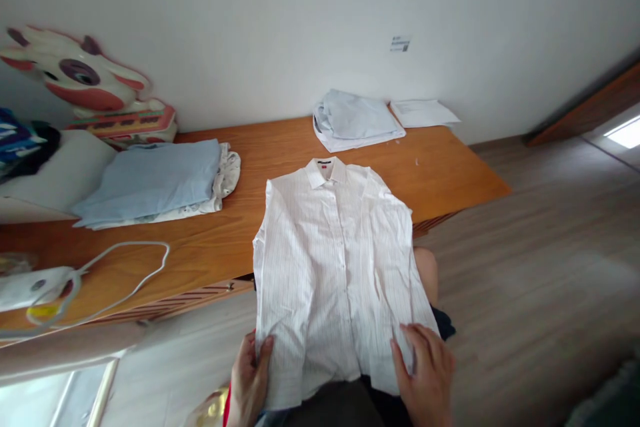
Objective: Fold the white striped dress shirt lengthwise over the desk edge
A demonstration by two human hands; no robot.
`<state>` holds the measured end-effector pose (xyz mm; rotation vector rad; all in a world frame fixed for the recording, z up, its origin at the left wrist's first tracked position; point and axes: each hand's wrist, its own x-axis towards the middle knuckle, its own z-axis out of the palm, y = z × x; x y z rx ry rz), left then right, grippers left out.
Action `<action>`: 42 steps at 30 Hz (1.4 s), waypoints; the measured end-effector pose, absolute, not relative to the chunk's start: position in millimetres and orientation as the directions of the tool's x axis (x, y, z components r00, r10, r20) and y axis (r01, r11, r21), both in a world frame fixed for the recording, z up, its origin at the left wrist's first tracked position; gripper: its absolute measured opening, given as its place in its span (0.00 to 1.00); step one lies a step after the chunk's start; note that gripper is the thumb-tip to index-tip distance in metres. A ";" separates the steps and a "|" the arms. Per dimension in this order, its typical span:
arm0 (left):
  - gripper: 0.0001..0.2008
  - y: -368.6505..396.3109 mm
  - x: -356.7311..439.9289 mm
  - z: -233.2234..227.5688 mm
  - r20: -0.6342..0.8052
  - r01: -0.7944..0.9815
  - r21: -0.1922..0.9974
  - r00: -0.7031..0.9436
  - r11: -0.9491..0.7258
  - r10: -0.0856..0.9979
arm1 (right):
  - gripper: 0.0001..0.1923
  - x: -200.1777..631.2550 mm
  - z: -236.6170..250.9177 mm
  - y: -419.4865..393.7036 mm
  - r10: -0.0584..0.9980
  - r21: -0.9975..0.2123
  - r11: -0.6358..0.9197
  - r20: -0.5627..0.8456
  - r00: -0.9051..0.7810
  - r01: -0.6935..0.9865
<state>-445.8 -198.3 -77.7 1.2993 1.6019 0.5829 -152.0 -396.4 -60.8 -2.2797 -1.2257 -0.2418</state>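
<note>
From the head camera, a white striped shirt (333,260) lies front up, its collar on the far part of the wooden table (260,167) and its lower half hanging over the near edge toward the person's lap. The left hand (249,380) grips the shirt's near left hem, thumb on top of the cloth and fingers curled under it. The right hand (425,370) rests on the near right hem, fingers fairly spread and pressed flat on the fabric, the thumb pinching the edge. To the far left lies a folded blue garment (150,180) on a pale one. At the far edge sits another folded pale blue pile (355,119), with white paper (423,112) just right of it. A white cord (125,273) loops at the near left, leading to a white appliance (30,287).
</note>
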 end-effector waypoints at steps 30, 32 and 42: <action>0.27 -244.0 -291.6 -15.7 -0.391 0.119 0.863 0.772 0.491 0.500 | 0.16 -139.2 -29.0 -424.2 0.561 -0.971 -0.227 -0.194 0.805 -0.076; 0.27 -256.3 -269.1 -10.9 -0.357 0.078 0.827 0.838 0.557 0.413 | 0.15 -144.7 -35.2 -425.3 0.601 -0.968 -0.243 -0.199 0.774 -0.060; 0.20 -248.4 -180.2 56.5 -0.191 -0.142 0.801 0.860 0.582 0.472 | 0.44 -131.2 -39.9 -416.4 0.665 -0.386 -0.279 0.583 0.467 0.879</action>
